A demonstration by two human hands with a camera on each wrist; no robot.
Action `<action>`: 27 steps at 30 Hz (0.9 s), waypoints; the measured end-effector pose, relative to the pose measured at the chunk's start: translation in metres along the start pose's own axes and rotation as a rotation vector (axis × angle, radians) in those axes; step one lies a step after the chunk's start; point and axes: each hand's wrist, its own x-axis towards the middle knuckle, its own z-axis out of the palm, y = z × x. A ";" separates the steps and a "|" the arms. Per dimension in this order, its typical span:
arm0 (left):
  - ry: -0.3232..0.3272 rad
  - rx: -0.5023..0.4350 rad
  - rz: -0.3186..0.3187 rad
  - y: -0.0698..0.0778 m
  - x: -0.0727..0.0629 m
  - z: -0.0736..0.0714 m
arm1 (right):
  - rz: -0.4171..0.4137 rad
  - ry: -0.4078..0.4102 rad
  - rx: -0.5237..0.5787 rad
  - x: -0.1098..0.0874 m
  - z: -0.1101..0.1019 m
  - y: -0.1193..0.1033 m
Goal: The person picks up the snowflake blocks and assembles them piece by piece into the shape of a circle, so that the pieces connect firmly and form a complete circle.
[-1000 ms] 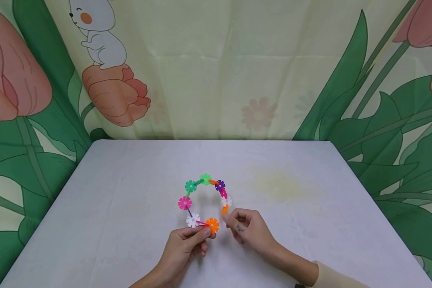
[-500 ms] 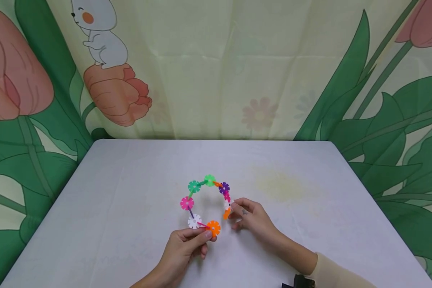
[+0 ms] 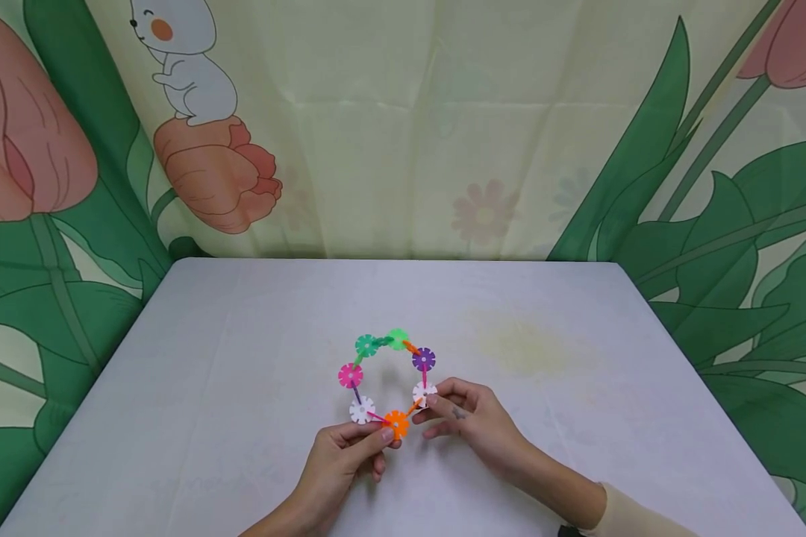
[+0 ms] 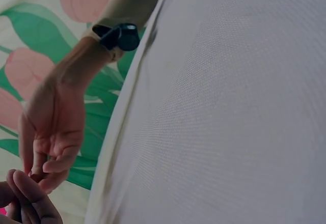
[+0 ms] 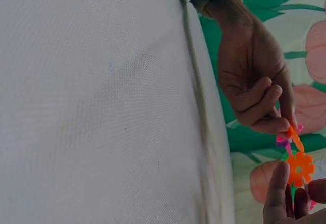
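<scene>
A ring of notched plastic snowflake discs is held up above the table in the head view. Its front piece is an orange disc (image 3: 396,424), pinched between thumb and fingers of my left hand (image 3: 349,455). My right hand (image 3: 477,418) pinches the white disc (image 3: 425,393) on the ring's right side. A thin orange disc (image 3: 413,407), seen edge-on, spans from that white disc toward the front orange one. Purple (image 3: 424,359), light green (image 3: 398,339), teal (image 3: 366,345), pink (image 3: 351,375) and white (image 3: 362,409) discs continue round the loop.
The table (image 3: 242,335) has a white cloth with a faint yellowish stain (image 3: 527,344) right of the ring. A printed curtain (image 3: 376,149) with tulips and a cartoon animal hangs behind it. A dark wrist device (image 4: 122,36) shows in the left wrist view.
My right hand let go of the edge-on orange disc and took the white disc above it. The ring's right side turned, bringing the edge-on orange disc to the front one. My left hand stayed put.
</scene>
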 end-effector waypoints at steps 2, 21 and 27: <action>0.004 0.006 -0.002 0.000 0.000 0.000 | -0.009 -0.004 0.009 -0.001 0.000 -0.001; 0.022 0.040 0.017 -0.001 0.000 -0.004 | -0.018 -0.021 0.114 -0.005 0.003 0.000; 0.020 0.036 0.027 0.001 0.000 -0.003 | -0.001 0.013 0.134 -0.003 0.006 0.001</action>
